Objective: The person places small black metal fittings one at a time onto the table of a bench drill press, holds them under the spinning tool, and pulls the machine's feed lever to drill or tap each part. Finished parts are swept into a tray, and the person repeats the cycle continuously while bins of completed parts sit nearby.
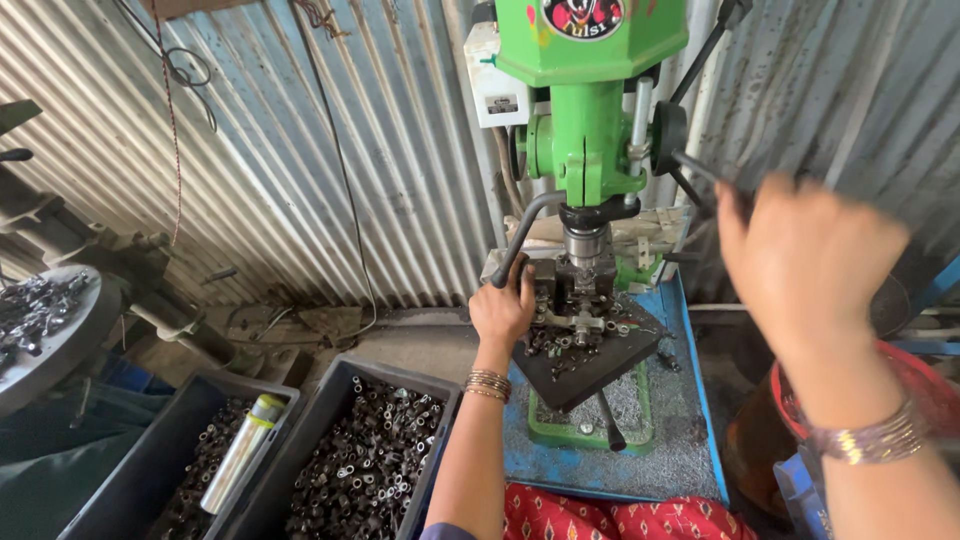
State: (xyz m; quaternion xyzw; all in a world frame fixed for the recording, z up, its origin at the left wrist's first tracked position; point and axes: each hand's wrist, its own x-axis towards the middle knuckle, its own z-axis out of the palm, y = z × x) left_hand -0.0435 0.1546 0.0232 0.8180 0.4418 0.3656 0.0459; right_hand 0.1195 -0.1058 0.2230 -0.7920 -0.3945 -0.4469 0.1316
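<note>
- At the far left, a round metal tray [50, 345] carries a heap of small dark metal parts
- Next to it, low in the view, a dark plastic bin [150, 470] holds small metal parts, with a silver cylindrical bottle with a yellow-green cap [240, 452] lying tilted on top of them
- Just beside that stands a second dark bin [345, 385], filled with small ring-like metal pieces [370, 450]
- The left hand [503, 308], with bangles at the wrist, has its fingers clenched around the lower end of a curved black lever [525, 235] at the left side of the fixture
- The green drill press [590, 110] stands at centre before a corrugated metal wall, its spindle [585, 240] straight above a metal clamp fixture [580, 295]
- The fixture rests on a dark tilted plate [590, 365] scattered with small metal parts, over a blue table [690, 420] covered in metal filings
- The right hand [810, 255], blurred and close to the camera, is at the black feed handle [700, 170] on the machine's right side; the fingers curl over the handle's end, grasping it
- Behind the right wrist a red container [925, 385] shows
</note>
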